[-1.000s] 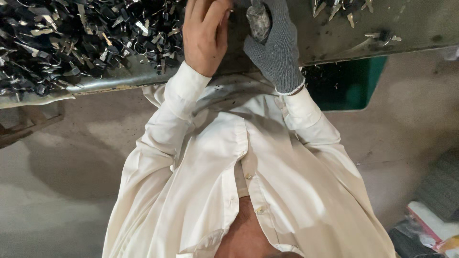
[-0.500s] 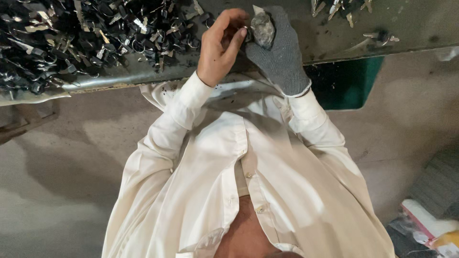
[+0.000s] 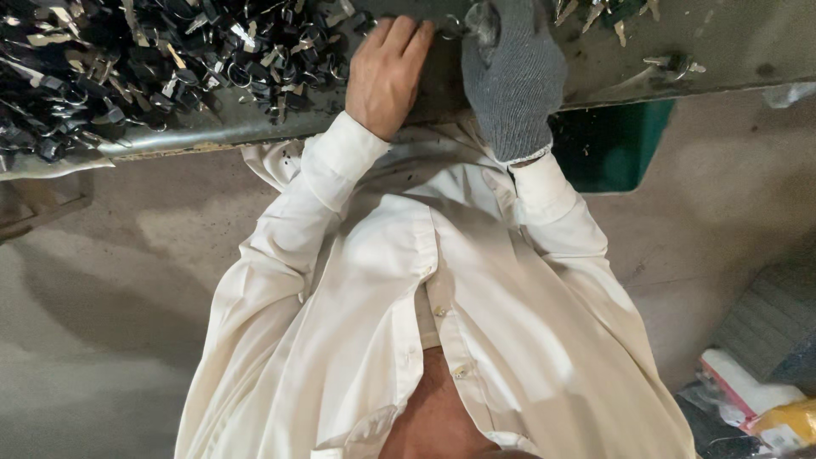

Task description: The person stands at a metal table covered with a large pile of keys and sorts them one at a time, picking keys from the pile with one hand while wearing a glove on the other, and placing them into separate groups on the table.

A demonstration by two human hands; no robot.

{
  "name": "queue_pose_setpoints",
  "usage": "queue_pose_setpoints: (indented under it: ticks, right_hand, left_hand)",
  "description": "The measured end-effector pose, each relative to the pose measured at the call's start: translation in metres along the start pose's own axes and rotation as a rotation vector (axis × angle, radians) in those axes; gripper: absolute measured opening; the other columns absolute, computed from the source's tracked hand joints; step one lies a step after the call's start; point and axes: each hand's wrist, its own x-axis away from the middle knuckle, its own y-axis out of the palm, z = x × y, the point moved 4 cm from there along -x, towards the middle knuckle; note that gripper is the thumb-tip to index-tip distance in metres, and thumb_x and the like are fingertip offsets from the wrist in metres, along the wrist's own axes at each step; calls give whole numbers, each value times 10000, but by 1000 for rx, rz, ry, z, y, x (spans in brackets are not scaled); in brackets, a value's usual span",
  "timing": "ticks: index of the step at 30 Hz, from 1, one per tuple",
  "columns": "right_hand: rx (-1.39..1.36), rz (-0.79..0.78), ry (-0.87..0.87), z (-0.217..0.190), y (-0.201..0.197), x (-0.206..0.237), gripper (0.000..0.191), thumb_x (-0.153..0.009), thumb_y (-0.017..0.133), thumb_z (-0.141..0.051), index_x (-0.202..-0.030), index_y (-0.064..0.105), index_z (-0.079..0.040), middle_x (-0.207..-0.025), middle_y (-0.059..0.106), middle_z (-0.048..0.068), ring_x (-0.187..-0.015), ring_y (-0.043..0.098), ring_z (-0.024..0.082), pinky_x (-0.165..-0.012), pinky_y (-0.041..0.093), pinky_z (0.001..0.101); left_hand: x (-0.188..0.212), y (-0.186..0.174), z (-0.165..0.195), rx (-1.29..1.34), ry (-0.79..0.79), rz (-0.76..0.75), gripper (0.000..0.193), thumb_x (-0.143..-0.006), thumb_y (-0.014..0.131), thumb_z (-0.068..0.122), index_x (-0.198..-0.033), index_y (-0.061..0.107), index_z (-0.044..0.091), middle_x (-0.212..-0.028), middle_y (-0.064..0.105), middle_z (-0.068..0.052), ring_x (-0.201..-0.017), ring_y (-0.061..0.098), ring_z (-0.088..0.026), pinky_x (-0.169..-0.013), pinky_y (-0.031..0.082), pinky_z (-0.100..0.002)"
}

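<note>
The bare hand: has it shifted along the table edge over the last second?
Yes. The bare left hand lay palm-down beside the gloved right hand, curled toward it, and now lies flat, slightly farther from it along the table edge.

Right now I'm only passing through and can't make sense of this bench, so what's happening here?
A person in a white shirt works at a metal table. The bare left hand rests on the tabletop beside a heap of small dark metal parts. The right hand, in a grey knit glove, is next to it, and a small metal ring lies between the two hands. Whether either hand grips it is unclear.
</note>
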Motion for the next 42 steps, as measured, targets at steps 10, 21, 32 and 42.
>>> queue_pose_setpoints:
  ticks: [10,21,32,42]
  right_hand:
    - [-80,-279,-132,-15,4,-3,222,-1059,685,-265,-1137,579,-85,-903,699,147,-769,709,351,-662,564,445]
    - [160,-382,-146,-23,8,-10,277,-1081,714,-309,-1096,589,-63,-795,675,169,-690,688,363,-581,538,459]
    - [158,-432,-173,-16,9,-7,301,-1079,720,-328,-1085,589,-56,-768,670,176,-701,691,370,-577,531,465]
    - [-145,-470,-180,2,5,-8,345,-1110,729,-340,-1115,570,-34,-775,669,173,-720,691,371,-596,526,461]
  left_hand:
    - [6,1,-11,115,-156,-8,319,-890,720,-5,-1191,619,17,-1040,611,-174,-916,622,-421,-782,509,-493]
    - [5,0,-14,161,-78,-11,266,-863,719,-47,-1096,617,31,-986,590,-160,-923,623,-404,-780,506,-489]
    - [6,4,-13,125,-117,-53,270,-866,680,-46,-1124,609,-6,-1046,589,-216,-993,590,-445,-846,492,-516]
    - [7,-11,-11,263,-204,-20,246,-889,740,-21,-1111,642,20,-996,628,-182,-904,636,-439,-743,517,-500]
